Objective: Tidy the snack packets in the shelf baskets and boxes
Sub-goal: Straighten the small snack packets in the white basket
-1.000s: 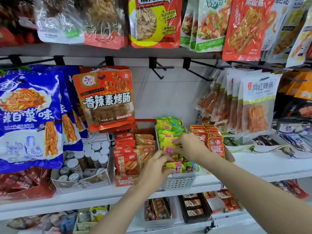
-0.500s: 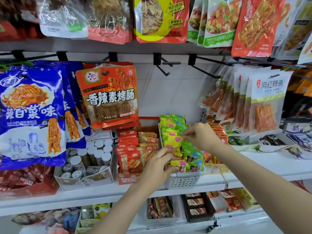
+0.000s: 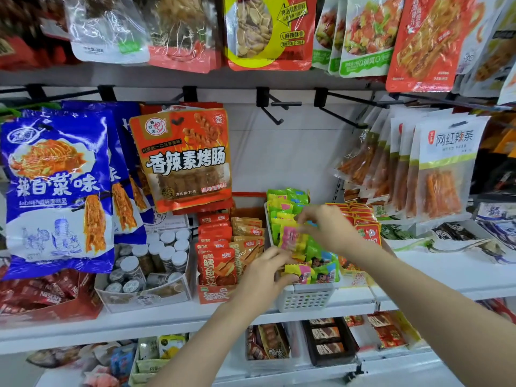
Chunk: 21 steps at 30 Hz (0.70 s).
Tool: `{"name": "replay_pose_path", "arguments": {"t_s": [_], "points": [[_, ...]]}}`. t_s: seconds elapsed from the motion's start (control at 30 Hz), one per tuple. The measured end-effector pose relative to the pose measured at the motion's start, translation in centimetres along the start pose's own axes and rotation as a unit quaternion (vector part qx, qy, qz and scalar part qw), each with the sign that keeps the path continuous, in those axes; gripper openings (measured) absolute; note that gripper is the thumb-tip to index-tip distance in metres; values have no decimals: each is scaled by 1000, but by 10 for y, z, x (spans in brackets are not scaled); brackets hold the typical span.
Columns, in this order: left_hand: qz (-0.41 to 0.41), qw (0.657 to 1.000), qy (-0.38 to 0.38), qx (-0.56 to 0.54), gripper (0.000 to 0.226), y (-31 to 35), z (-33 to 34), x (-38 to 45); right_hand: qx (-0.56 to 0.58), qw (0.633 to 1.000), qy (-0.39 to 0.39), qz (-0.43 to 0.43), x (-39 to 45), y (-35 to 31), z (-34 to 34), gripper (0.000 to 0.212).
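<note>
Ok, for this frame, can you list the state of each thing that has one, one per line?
Left hand: fingers curled on the front packets of the white plastic basket.
Right hand: pinching packets mid-row; blurred.
White plastic lattice basket: full, on the shelf edge.
Green, yellow and pink small snack packets: upright in rows; front ones tilted.
Orange cardboard box of red packets: open, full.
White box of small silver-lidded jars: open, jars capped.

Both bare forearms reach up from the bottom of the frame toward its centre. The left hand (image 3: pixel 264 270) sits lower, palm down, fingers curled forward with the thumb tucked beneath. The right hand (image 3: pixel 325 229) is higher and just right of it, wrist bent, fingers bunched together in a pinch pointing left.
</note>
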<state>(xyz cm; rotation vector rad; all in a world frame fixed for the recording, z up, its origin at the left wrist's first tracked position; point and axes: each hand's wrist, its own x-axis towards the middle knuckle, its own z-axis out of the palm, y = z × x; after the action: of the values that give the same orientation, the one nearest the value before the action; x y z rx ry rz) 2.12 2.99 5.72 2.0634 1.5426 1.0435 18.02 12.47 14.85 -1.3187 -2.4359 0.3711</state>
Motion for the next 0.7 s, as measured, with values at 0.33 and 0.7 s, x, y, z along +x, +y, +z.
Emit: {"name": "replay_pose_path", "arguments": {"t_s": [0.33, 0.7], "points": [[-86, 984, -63, -143, 49, 13, -9, 13, 223, 960, 157, 63, -15, 8, -109, 20], [-270, 920, -17, -284, 33, 17, -11, 43, 299, 933, 181, 86, -23, 4, -119, 7]]}}
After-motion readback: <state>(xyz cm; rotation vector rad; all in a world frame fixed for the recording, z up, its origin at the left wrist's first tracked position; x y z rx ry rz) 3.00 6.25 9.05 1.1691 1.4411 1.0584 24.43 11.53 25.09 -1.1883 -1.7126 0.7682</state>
